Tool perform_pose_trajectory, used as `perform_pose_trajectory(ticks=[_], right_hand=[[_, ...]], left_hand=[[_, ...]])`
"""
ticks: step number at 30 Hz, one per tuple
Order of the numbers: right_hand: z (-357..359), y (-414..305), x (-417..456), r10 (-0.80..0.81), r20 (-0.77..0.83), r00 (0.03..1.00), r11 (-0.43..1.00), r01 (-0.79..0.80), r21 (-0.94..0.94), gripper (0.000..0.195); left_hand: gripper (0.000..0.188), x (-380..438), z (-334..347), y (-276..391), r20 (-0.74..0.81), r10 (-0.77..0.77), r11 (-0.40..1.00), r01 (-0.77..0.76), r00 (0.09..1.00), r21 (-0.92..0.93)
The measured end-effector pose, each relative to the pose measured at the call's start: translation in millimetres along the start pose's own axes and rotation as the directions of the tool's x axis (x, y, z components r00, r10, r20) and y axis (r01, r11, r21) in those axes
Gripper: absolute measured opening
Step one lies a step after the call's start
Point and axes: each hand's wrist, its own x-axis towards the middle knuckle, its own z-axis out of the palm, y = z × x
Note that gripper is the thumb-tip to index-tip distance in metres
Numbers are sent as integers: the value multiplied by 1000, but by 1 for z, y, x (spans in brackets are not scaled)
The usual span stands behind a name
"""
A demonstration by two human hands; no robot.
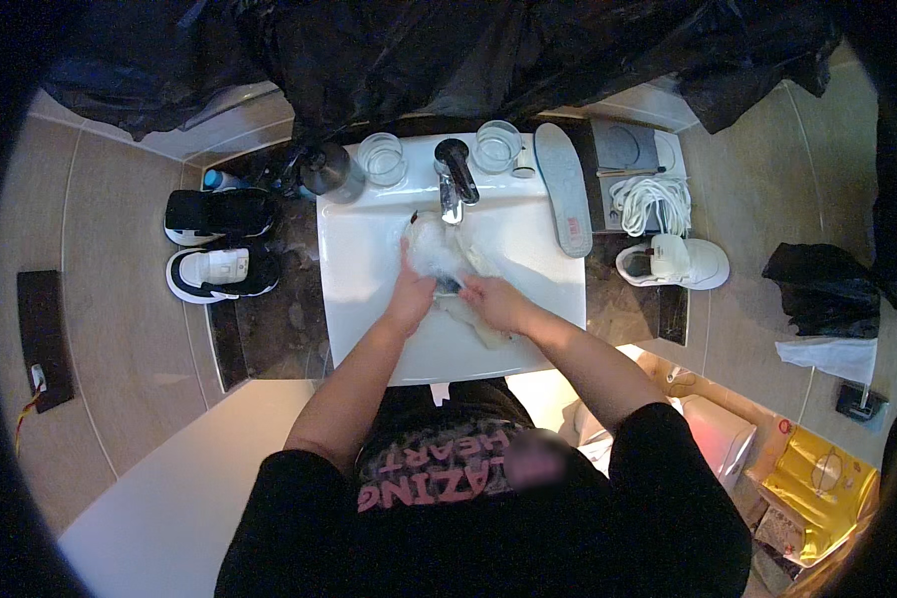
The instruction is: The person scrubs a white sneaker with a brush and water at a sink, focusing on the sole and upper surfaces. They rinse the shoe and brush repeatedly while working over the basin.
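In the basin of a white washbasin [374, 333] lies a white shoe [437, 247], its middle largely covered in foam, under the spout of a chrome and black faucet [452, 183]. My left hand [412, 295] grips its left side. On the near right, my right hand [493, 300] is closed at the shoe's edge, beside a dark patch that looks like its opening. Whether the right fingers also hold a small tool is hidden. A pale strip [477, 258] runs along the right of the foam; what it is stays unclear. Cloudy water surrounds both hands.
Two glass cups [382, 159] flank the faucet. A grey insole [564, 190] rests on the basin's right rim. White shoelaces [650, 203] and a white shoe [673, 263] occupy the right counter; black-and-white shoes [223, 275] and a dark bottle [331, 173] stand left.
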Motion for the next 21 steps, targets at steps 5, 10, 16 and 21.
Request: perform_pose_trajectory(ticks=[5,10,16,21], right_hand=[[21,-24,48,326,-52,944,746,-223,628,13],[13,13,48,-135,8,991,971,134,-196,27],[-6,-1,3,-51,-14,999,990,49,-136,23],[5,-30,40,290,264,920,234,-335,913,17]], left_hand=[[76,-2,22,22,56,33,998,-30,998,-54],[80,-1,-4,33,199,-160,981,134,967,139],[87,13,-12,54,53,21,978,-32,998,206],[87,21,-5,24,171,211,891,-261,962,371]])
